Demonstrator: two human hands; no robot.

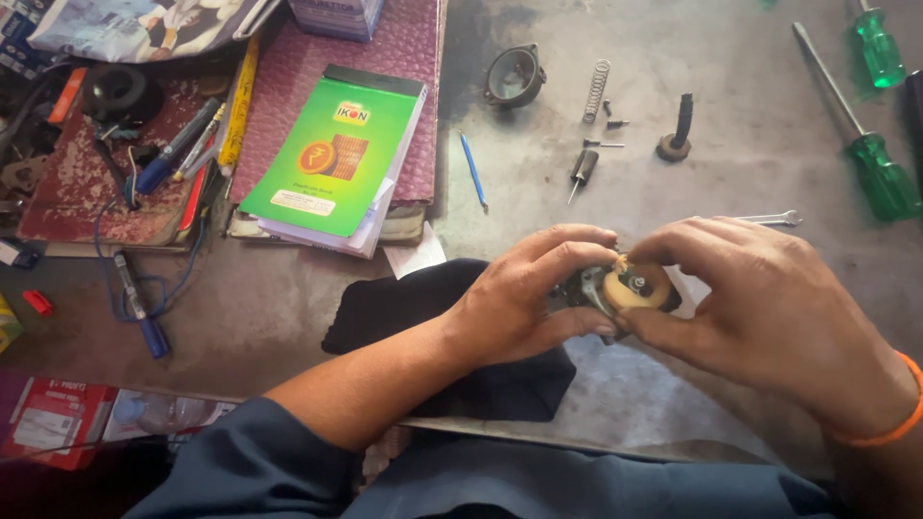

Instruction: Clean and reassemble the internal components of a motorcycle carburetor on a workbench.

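Small metal part with a cream disc, held over a worn grey bench.
I see my left hand (pixel 524 298) and right hand (pixel 760 298) both pinched closed around the metal part (pixel 630 288), above a black cloth (pixel 452 336).

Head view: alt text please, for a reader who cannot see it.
Left hand and right hand together grip a small dark metal part with a cream round disc above a grey workbench, black cloth beneath, green-handled screwdrivers beyond.

cloth (pixel 452 336) under hands, spring (pixel 597 90) behind, screwdrivers (pixel 880 173) right
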